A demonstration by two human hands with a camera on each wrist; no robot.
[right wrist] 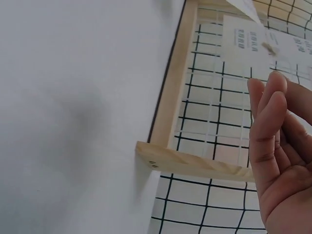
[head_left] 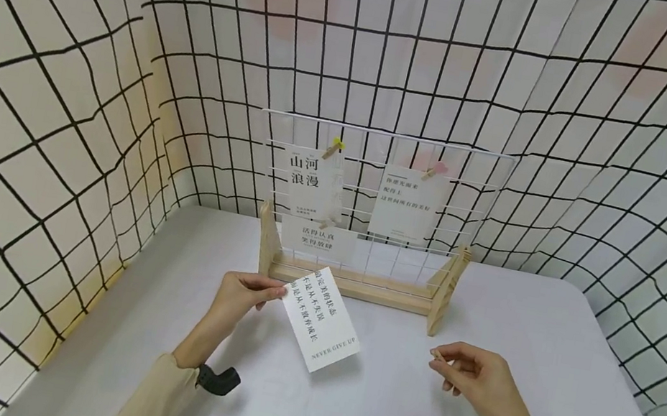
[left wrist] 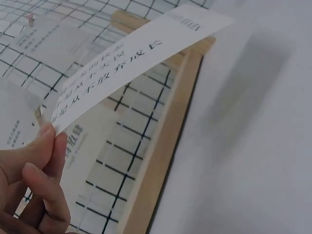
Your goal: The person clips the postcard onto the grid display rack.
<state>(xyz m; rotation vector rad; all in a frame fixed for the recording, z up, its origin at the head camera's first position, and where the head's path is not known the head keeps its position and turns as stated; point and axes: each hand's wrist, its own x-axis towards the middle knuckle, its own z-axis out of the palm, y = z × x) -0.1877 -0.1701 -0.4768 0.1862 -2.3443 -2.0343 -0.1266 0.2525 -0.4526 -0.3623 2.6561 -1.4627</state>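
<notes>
My left hand (head_left: 237, 298) pinches a white card (head_left: 330, 327) by one corner, between thumb and fingers. The card is tilted, its rows of black characters and "NEVER GIVE UP" facing up, and it casts a shadow on the table. Between the thumb and fingertips of my right hand (head_left: 479, 380) is a small wooden clip (head_left: 438, 356), mostly covered by the fingers. Behind both hands stands a white wire grid rack (head_left: 353, 287) on a wooden base. Three printed cards hang on it: an upper left card (head_left: 310, 190), an upper right card (head_left: 405, 208) and a lower card (head_left: 315, 240).
A yellow-topped clothespin (head_left: 333, 148) and a pink-topped clothespin (head_left: 434, 171) grip the upper cards. The rack stands near the back of a white-covered table (head_left: 380, 412). Black-lined white cloth walls (head_left: 447, 66) enclose the back and sides.
</notes>
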